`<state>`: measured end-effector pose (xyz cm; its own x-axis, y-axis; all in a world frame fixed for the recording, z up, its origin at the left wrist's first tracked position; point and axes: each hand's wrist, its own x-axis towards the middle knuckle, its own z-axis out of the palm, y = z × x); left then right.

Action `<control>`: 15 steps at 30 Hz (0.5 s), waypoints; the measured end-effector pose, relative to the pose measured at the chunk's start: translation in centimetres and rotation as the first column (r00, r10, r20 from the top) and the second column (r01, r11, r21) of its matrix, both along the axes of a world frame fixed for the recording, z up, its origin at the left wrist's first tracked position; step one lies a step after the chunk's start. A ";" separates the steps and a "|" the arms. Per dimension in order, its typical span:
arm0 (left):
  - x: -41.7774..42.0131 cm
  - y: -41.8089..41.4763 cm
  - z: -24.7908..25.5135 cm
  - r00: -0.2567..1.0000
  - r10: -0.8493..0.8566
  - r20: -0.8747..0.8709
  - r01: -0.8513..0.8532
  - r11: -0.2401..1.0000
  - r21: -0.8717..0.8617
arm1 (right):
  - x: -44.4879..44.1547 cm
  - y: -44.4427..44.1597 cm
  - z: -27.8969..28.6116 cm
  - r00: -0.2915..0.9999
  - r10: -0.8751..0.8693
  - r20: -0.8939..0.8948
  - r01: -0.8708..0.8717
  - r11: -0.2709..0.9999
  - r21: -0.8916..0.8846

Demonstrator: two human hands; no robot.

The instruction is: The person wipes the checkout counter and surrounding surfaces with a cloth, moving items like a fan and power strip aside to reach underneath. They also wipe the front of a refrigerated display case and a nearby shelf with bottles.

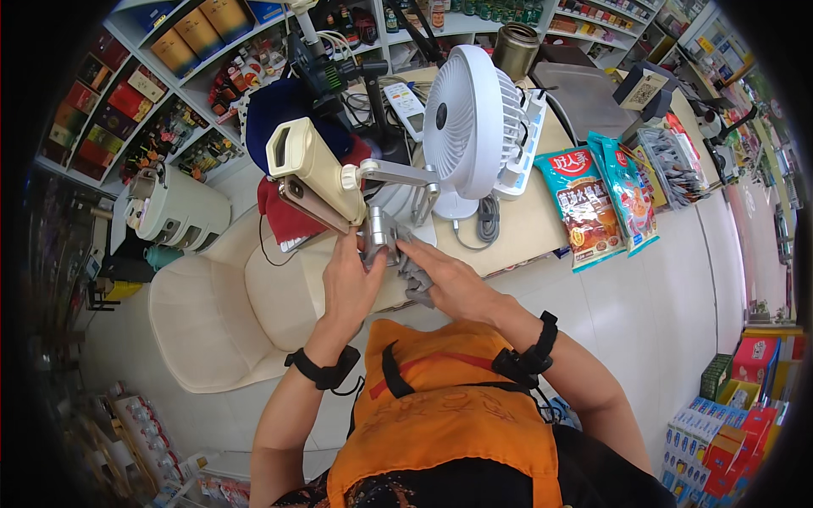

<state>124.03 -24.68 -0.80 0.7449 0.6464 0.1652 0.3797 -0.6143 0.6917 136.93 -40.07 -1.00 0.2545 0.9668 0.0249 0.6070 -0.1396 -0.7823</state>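
Observation:
A folding phone stand with a grey metal arm [400,173] rises from the table. Its cream holder [315,168] tilts over, with a smartphone [311,204] against its underside. My left hand [350,276] grips the stand's silver joint [378,232] low down, fingertips close to the phone's lower end. A crumpled grey cloth [417,279] is bunched under my right hand [454,279], whose fingers press it against the joint's right side. The hands partly hide the joint and the cloth.
A white fan [462,120] stands close behind the stand, with a power strip [524,149] behind it. Food packets [587,209] overhang the table's front edge at right. A remote control [405,108], cables and a dark blue cloth [279,120] lie behind. A cream chair [216,305] is at left.

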 end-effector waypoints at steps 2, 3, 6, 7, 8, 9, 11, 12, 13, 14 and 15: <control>-0.3 -0.1 -0.2 1.000 0.013 -0.020 -0.013 1.000 -0.009 | 0.5 0.0 0.1 0.998 0.058 -0.006 -0.058 0.998 0.010; -0.5 -0.1 -0.2 0.999 0.016 -0.041 -0.017 1.000 -0.011 | 0.5 -0.1 0.1 0.999 0.041 0.030 -0.042 0.999 0.023; -2.5 -0.7 0.1 0.999 0.043 -0.032 -0.044 0.999 -0.025 | 0.1 -0.3 0.4 0.988 -0.008 0.156 0.000 0.999 0.053; -3.4 -1.0 0.4 0.998 0.054 -0.018 -0.055 0.998 -0.028 | 0.0 -0.3 1.0 0.977 -0.025 0.210 0.013 0.998 0.058; -4.2 -1.2 0.9 0.996 0.093 0.008 -0.092 0.988 -0.124 | -0.2 -0.2 1.3 0.964 -0.042 0.263 0.026 0.998 0.065; -4.9 -1.2 1.2 0.993 0.103 0.062 -0.096 0.989 -0.108 | -0.4 0.0 1.2 0.942 0.008 0.334 -0.038 0.996 0.084; -6.2 -1.0 1.5 0.979 0.117 0.169 -0.105 0.991 -0.077 | -1.0 0.4 0.0 0.875 0.096 0.474 -0.166 0.980 0.108; -6.8 -0.7 1.6 0.970 0.142 0.195 -0.128 0.989 -0.079 | -1.5 1.0 -1.9 0.881 0.109 0.461 -0.183 0.976 0.120; -7.3 -0.5 1.6 0.967 0.156 0.201 -0.144 0.987 -0.072 | -1.5 2.0 -3.4 0.877 0.105 0.469 -0.179 0.977 0.115; -7.9 -0.3 1.8 0.962 0.177 0.206 -0.167 0.984 -0.065 | -1.5 3.2 -4.6 0.872 0.109 0.477 -0.183 0.977 0.111; -8.2 -0.3 1.9 0.958 0.192 0.213 -0.183 0.981 -0.062 | -1.5 4.1 -4.7 0.867 0.109 0.486 -0.180 0.978 0.102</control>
